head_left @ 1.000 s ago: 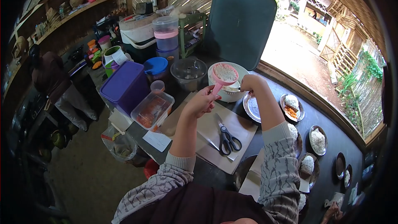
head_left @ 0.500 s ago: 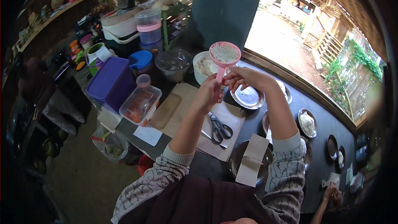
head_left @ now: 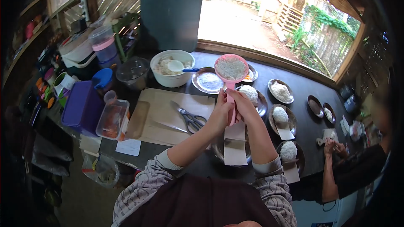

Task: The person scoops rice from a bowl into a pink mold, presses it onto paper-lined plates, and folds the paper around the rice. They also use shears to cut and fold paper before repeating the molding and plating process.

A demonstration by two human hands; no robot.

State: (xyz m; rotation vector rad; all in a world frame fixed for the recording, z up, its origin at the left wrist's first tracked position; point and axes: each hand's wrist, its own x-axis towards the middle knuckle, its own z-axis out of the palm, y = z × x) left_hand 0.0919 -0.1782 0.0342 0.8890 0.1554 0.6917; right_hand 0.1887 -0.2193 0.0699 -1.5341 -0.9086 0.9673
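Note:
A pink ladle (head_left: 230,66) heaped with white rice is held up over the table, its bowl level and its handle toward me. My left hand (head_left: 222,112) is closed round the handle. My right hand (head_left: 244,105) is closed on the same handle from the other side. Just beyond them, a metal plate (head_left: 209,89) holds something pale. A bowl with a white rice mound (head_left: 248,94) stands behind my right hand. Beneath my wrists, folded brown paper (head_left: 235,153) lies across a dark bowl, which my forearms partly hide.
A white tub (head_left: 172,80) of rice holds a blue-handled spoon (head_left: 176,65). Scissors (head_left: 191,120) lie on brown paper (head_left: 162,101). More rice mounds (head_left: 288,151) sit in bowls at right. A purple box (head_left: 82,109) stands left. A co-worker's hands (head_left: 332,146) are at far right.
My view has turned to the right. The ladle has moved right, away from the white tub. My right hand, loosely curled beside the handle before, now grips it together with my left.

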